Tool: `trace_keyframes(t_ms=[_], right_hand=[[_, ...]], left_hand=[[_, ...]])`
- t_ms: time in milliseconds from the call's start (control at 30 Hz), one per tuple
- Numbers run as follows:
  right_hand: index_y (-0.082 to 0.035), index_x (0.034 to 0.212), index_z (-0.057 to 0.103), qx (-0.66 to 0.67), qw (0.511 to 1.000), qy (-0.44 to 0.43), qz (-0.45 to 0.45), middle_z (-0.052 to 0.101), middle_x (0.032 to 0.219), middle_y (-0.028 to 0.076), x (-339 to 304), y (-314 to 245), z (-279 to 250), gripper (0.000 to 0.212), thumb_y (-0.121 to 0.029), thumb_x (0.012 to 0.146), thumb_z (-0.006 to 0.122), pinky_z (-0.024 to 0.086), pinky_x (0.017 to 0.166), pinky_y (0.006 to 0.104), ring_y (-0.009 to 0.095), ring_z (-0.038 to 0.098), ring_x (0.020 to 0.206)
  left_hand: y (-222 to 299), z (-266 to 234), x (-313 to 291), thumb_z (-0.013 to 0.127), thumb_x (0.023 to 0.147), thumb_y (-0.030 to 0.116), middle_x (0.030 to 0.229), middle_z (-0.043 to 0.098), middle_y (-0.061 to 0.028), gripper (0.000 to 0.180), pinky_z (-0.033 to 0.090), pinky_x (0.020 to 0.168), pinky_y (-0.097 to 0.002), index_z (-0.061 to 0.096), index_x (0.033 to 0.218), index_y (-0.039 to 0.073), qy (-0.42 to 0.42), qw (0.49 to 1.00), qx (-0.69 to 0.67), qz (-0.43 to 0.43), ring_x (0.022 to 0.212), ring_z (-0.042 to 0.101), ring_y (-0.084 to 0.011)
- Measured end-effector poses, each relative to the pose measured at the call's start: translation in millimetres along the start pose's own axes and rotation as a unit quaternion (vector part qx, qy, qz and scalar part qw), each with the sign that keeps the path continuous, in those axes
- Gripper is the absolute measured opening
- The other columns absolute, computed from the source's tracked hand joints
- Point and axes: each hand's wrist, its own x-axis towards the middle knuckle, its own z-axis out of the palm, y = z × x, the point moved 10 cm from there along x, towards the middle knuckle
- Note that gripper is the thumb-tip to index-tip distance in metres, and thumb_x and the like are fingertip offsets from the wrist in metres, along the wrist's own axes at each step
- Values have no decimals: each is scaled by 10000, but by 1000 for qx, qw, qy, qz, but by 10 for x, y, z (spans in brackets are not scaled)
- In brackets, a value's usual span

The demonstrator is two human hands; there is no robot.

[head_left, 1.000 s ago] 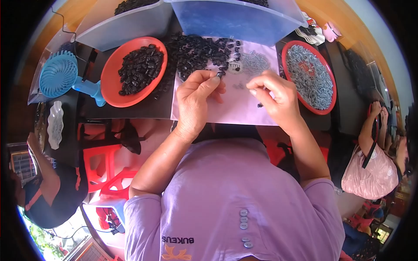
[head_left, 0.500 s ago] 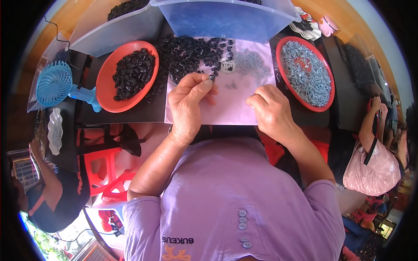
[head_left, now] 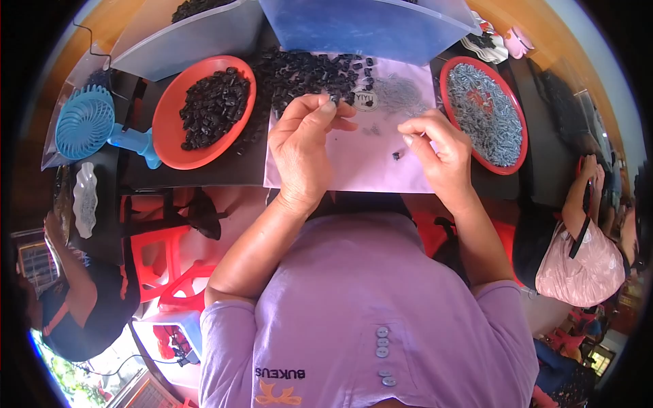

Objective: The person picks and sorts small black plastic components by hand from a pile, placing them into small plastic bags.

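Observation:
My left hand [head_left: 304,146] is over the pink mat [head_left: 360,160], at the near edge of a pile of small black plastic parts [head_left: 309,75]. Its thumb and forefinger are pinched together; what they hold, if anything, is hidden. My right hand [head_left: 443,146] is above the mat's right side, fingers curled and thumb close to the forefinger. Whether something tiny is between them I cannot make out. Just below its fingertips is a single black part [head_left: 397,156]. Loose silvery screws [head_left: 398,94] are spread on the mat beyond my hands.
A red bowl of black parts [head_left: 249,115] stands left, a red bowl of silvery screws [head_left: 524,146] right. Large plastic bins [head_left: 367,34] line the back. A blue handheld fan [head_left: 85,122] lies far left. Other people are at both sides.
A black part that was at my left fingertips no longer shows there, and a black part now shows below my right hand. My right hand has moved slightly right, its fingers less curled.

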Motion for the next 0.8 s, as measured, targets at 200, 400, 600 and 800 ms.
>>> trace_keyframes(t_ms=[200,400,600,800], right_hand=[[-37,842,627,-165,975,-113,-98,553,813,83,-129,-201,220,143,39,721,632,483,683,382,279,587,782],[-28,888,609,-216,960,-120,-130,539,900,96,-244,-190,267,169,5,726,644,467,711,388,289,569,858],[-21,907,587,-242,952,-120,-144,520,914,105,-315,-245,268,173,-35,744,644,431,728,393,300,559,875],[-39,861,564,-300,932,-148,-139,519,904,101,-306,-236,397,137,-61,753,645,412,759,393,299,551,875]], left_hand=[[-82,41,-15,559,949,62,904,668,-172,112,544,751,-383,620,984,-25,-22,999,17,-17,842,670,-281],[-112,33,-42,559,942,50,901,678,-158,111,510,750,-316,613,1000,-28,-30,997,68,-37,780,651,-230],[-143,129,-88,591,929,63,841,657,-67,105,483,698,-232,627,979,-23,-60,990,118,-48,724,589,-113],[-129,170,-108,601,928,67,835,648,-46,108,474,674,-223,635,973,-25,-82,982,164,-35,723,571,-88]])
